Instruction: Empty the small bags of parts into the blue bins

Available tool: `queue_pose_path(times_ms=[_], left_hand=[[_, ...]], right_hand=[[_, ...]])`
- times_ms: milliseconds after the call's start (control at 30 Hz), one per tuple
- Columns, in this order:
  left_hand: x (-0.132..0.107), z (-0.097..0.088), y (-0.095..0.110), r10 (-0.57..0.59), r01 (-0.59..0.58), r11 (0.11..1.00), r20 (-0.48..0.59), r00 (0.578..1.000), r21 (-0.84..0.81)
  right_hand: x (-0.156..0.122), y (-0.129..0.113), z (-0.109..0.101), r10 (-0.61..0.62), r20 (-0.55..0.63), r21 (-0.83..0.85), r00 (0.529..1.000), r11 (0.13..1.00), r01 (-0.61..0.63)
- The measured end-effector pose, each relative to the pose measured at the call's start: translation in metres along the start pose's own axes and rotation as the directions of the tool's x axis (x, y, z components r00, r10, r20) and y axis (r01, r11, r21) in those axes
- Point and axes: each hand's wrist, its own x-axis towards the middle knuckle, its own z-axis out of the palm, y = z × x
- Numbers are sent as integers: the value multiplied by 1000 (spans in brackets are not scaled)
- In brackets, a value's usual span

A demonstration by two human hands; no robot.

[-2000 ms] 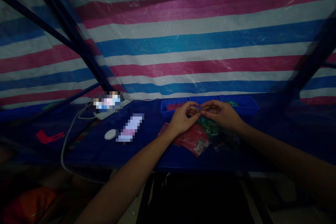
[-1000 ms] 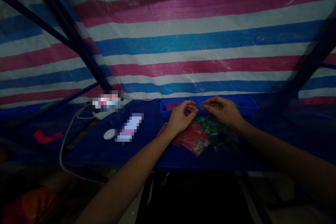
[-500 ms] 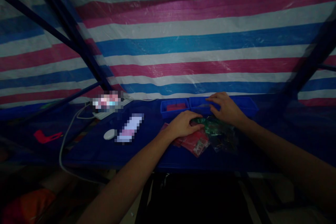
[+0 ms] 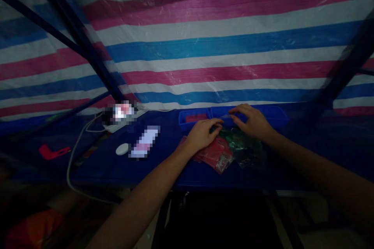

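My left hand (image 4: 202, 135) lies on a pile of small red plastic bags (image 4: 216, 155) on the dark blue table (image 4: 117, 163). Its fingers are bent and pressed together at the edge of the green bags (image 4: 245, 148); what they pinch is too dark to name. My right hand (image 4: 253, 121) hovers over the middle blue tray (image 4: 223, 111) with its fingers stretched out and apart, and nothing shows in it. A left tray compartment (image 4: 194, 118) holds something red.
A striped pink, white and blue tarp (image 4: 204, 46) hangs right behind the trays. On the left of the table lie a white round object (image 4: 122, 149), a white cable (image 4: 73, 151) and a red object (image 4: 52, 151). Dark frame poles (image 4: 76, 35) cross at the left.
Both hands were raised together, working a small item between the fingertips. They then parted: the left dropped onto the bags, the right reached over the blue tray.
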Motion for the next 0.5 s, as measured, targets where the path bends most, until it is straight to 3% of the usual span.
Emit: queue_pose_path(times_ms=[100, 200, 333, 400, 500], left_hand=[[2, -3, 4, -12, 6, 999, -146, 989, -41], [3, -5, 8, -20, -6, 993, -220, 975, -120], [3, -2, 9, -46, 1, 975, -197, 979, -223], [3, 1, 8, -72, 16, 957, -183, 980, -291], [3, 4, 5, -128, 59, 922, -159, 979, -382]], right_hand=[[-1, -12, -2, -13, 69, 164, 998, 986, 2], [-4, -17, 3, 68, 173, 357, 982, 925, -127], [-8, -16, 14, 242, 262, 531, 934, 772, -349], [-8, -16, 16, 291, 276, 594, 916, 698, -400], [-8, -15, 16, 335, 273, 615, 902, 660, -432]])
